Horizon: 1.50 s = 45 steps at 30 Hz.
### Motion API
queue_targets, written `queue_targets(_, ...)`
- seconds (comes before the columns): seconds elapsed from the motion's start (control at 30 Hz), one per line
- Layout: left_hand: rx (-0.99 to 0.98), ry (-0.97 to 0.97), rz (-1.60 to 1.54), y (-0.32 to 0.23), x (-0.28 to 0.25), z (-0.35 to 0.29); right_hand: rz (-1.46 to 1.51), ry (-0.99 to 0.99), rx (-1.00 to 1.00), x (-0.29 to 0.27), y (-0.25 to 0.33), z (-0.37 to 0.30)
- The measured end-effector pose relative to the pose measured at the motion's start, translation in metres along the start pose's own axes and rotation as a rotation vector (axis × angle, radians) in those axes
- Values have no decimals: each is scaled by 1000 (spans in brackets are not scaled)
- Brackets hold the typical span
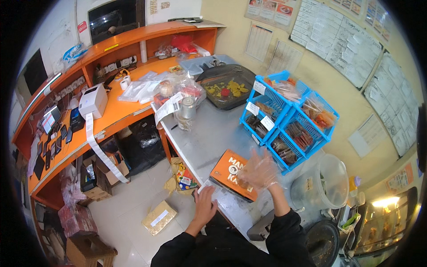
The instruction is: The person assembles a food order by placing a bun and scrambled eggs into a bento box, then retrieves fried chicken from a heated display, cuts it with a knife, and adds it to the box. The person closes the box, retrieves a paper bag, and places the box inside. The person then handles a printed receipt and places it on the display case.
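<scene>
The right hand (262,174), in a clear plastic glove, is over the right end of the orange box (222,171); its fingers are blurred by the glove and by motion, and I cannot tell whether they are spread, pressed together or bearing on the lid. The left hand (204,209) is bare, its fingers loosely curled and a little apart at the edge of the counter (207,133), pinching nothing that shows.

What matters most in space is this: the box lies directly under and to the left of the right fingers, so the right hand is the nearer one, while the left hand is just beside the box's lower left corner, seemingly apart from it. The box sits flat on the counter, close to the near edge. Its long axis appears to run from upper left to lower right (the far right end is partly hidden by the glove), and the white lettering on top faces the person, slanting down to the right.

Beyond the box, blue baskets (291,153) of packets stand stacked to the right, near the right hand, with a clear tub (307,189) beside them. Farther up the counter are a bagged can (188,109) and a dark tray (211,79) holding yellow pieces.
</scene>
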<state>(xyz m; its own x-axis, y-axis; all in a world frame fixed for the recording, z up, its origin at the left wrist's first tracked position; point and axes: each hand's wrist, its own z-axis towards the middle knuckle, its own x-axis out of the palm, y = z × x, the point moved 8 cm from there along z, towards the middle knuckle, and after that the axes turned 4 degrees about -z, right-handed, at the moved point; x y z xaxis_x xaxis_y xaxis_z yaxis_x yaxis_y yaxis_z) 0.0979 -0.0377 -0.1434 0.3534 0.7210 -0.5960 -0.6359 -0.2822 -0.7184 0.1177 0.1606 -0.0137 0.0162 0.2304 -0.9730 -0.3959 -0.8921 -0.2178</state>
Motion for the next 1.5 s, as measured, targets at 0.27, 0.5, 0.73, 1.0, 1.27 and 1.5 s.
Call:
queue_targets(0.27, -210, -124, 80, 36, -67, -88, 404, -138, 155, -22, -55, -10)
queue_targets(0.5, -295, -54, -240, 27, -69, -113, 606, -521, 325, -74, -98, -114)
queue_targets(0.73, -229, 985, -1090, -79, 21, -123, 198, -593, 773, -65, -93, -253)
queue_targets(1.0, 301, 1778, -1367, -294, 50, -221, 243, -566, 872, -80, -109, -371)
queue_targets(1.27, 53, 1708, -1633, -427, 149, -375, 137, -661, 1057, -89, -162, -594)
queue_targets(1.5, -156, 1482, -1749, -549, 228, -496, 568, -848, 1077, -43, -178, -802)
